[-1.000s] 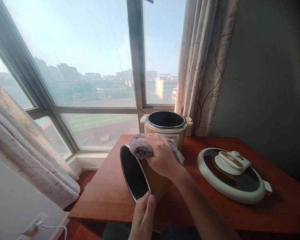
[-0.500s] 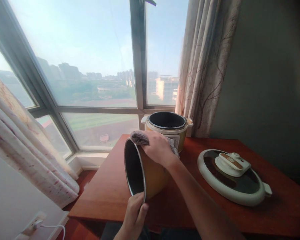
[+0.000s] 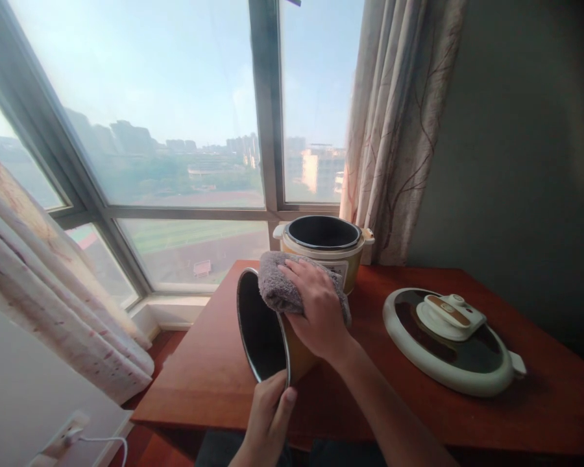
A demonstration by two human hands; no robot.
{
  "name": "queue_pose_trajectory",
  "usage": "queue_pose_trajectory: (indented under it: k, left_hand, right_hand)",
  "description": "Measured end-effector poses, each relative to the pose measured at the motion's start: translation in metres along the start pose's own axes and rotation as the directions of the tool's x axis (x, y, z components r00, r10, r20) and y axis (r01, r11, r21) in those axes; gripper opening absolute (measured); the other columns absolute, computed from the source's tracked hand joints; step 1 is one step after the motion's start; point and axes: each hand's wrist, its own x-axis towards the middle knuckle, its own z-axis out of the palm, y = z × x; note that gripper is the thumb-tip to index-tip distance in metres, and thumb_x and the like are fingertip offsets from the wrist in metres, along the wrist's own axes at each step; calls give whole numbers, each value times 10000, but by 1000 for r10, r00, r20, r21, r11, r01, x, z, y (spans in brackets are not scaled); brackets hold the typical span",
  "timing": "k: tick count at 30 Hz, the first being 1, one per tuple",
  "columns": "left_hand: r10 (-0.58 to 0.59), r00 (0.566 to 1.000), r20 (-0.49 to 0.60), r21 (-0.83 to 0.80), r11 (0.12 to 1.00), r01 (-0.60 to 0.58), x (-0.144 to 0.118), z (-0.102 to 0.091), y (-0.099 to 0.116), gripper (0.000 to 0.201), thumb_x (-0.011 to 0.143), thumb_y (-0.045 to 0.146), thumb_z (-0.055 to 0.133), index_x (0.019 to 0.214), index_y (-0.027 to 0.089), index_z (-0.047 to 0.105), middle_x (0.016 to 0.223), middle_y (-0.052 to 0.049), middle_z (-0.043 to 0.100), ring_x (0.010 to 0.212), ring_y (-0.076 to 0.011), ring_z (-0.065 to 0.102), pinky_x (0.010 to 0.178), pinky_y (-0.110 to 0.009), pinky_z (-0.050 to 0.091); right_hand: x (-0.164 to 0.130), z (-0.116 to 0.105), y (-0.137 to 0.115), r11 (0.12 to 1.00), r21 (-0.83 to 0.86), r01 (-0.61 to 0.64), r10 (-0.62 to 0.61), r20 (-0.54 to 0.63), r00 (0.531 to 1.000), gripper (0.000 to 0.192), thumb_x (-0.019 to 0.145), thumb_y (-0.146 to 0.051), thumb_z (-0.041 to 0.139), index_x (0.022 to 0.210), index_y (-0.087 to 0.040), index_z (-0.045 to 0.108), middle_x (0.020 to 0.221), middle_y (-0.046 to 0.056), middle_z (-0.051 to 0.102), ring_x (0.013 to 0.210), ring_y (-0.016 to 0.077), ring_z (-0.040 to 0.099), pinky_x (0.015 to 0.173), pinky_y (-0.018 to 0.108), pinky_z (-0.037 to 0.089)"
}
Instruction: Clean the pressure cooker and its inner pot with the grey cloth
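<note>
A yellow inner pot (image 3: 302, 353) with a dark inside lies tilted on its side over the table, its mouth facing left. My left hand (image 3: 268, 410) pinches the pot's near lower rim between thumb and fingers. On the upper side of the pot, my right hand (image 3: 316, 305) presses a folded grey towel (image 3: 281, 285), fingers laid over the cloth. The towel overlaps the upper rim and hides part of it. Behind stands the yellow and white pressure cooker (image 3: 349, 266), upright, with a dark opening.
The cooker's white lid (image 3: 450, 373), with a dark top and a handle, rests on the right of the red-brown wooden table (image 3: 194, 370). Windows rise behind, with curtains (image 3: 394, 130) on both sides. A white plug (image 3: 73, 436) sits in a socket at lower left.
My right hand and the towel have shifted over the pot's upper rim, with more of the towel now showing. The pot has turned slightly; my left hand keeps the rim.
</note>
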Motion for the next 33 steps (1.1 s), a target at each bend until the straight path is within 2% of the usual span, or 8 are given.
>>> queue_pose_trajectory:
  k: [6, 11, 15, 18, 21, 25, 29, 33]
  left_hand:
    - [-75, 995, -62, -60, 996, 72, 5, 5, 9, 585, 849, 726, 534, 723, 189, 729, 673, -56, 648, 655, -204, 542, 643, -272, 450]
    - [-124, 985, -123, -82, 990, 114, 17, 5, 14, 643, 843, 755, 512, 602, 170, 622, 578, -22, 549, 592, -158, 454, 589, -250, 424]
    - [-164, 981, -103, -188, 972, 143, 26, 4, 18, 603, 856, 713, 543, 717, 150, 709, 655, -45, 644, 668, -190, 546, 730, -290, 503]
    - [-230, 959, -163, -337, 927, 165, 30, 5, 15, 556, 809, 682, 637, 852, 143, 768, 812, -75, 735, 824, -247, 636, 846, -331, 525]
    - [-364, 913, -183, -511, 829, 228, 35, 5, 19, 533, 752, 646, 723, 926, 145, 779, 845, -81, 764, 887, -275, 679, 838, -345, 555]
    - [-536, 843, -50, -682, 635, 364, 54, -1, 45, 563, 787, 604, 719, 1068, 118, 752, 904, -115, 782, 893, -283, 727, 815, -379, 596]
    - [-603, 795, 75, -798, 442, 410, 82, -10, 76, 506, 890, 483, 658, 1260, 139, 671, 1027, -106, 783, 943, -269, 746, 895, -389, 593]
    - [-616, 773, 150, -846, 325, 423, 92, -15, 86, 492, 955, 431, 575, 1351, 143, 614, 1104, -108, 771, 1016, -272, 738, 965, -392, 571]
  right_hand:
    - [-18, 1, 10, 999, 22, 33, -32, -76, 997, 612, 833, -217, 548, 1444, -225, 505, 1512, 37, 505, 1445, 253, 361, 1239, 456, 169]
    - [-35, 9, 16, 992, 21, 122, -119, -126, 985, 627, 863, -264, 504, 1486, -247, 440, 1561, 32, 435, 1480, 271, 300, 1233, 506, 157]
    - [-54, 18, 16, 988, 9, 156, -154, -122, 980, 653, 873, -309, 495, 1514, -235, 394, 1601, 48, 364, 1501, 301, 251, 1229, 545, 142]
    - [-71, 25, 15, 985, -8, 172, -172, -122, 977, 648, 880, -283, 472, 1519, -245, 378, 1615, 48, 332, 1510, 315, 225, 1222, 580, 133]
    - [-89, 33, 15, 986, -21, 166, -167, -129, 978, 662, 877, -240, 438, 1533, -255, 349, 1631, 47, 295, 1519, 331, 193, 1205, 620, 140]
    - [-122, 49, 15, 989, -55, 134, -140, -128, 982, 665, 887, -237, 410, 1547, -241, 327, 1655, 68, 230, 1520, 361, 163, 1163, 650, 221]
    - [-153, 68, 12, 983, -127, 129, -143, -105, 984, 654, 893, -266, 405, 1540, -195, 347, 1665, 99, 191, 1522, 378, 144, 1123, 626, 317]
    - [-156, 81, 10, 976, -168, 135, -158, -131, 979, 688, 865, -232, 417, 1545, -175, 328, 1668, 124, 166, 1518, 407, 139, 1112, 664, 299]
